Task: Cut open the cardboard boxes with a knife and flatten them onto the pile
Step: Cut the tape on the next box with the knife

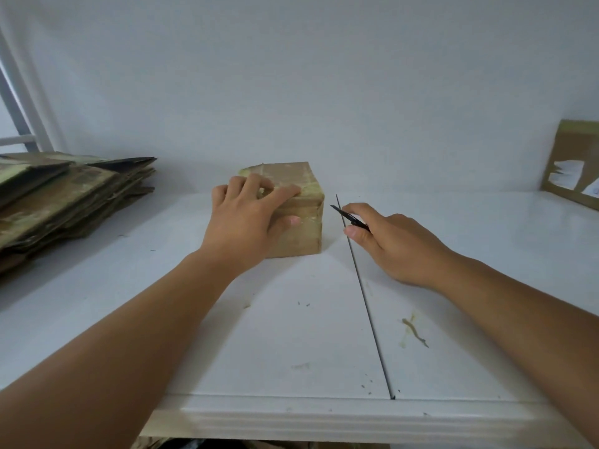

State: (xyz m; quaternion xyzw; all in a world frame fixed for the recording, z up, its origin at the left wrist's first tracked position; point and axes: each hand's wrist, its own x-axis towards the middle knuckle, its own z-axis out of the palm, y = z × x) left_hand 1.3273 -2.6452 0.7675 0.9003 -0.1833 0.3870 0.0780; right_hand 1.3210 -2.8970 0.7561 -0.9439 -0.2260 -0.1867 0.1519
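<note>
Knife (351, 219) handle hidden in right hand (395, 244); pile (64, 196) cut off left.

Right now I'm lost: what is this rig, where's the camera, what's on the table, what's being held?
There is no robot. A person wears one wide-angle camera on the head, looking forward and down at their own bare arms. On the white table stands a small taped cardboard box. The left hand rests on top of the box, thumb against its front. The right hand pinches a small black knife just to the right of the box. A pile of flattened cardboard lies at far left, and another box stands at far right.
</note>
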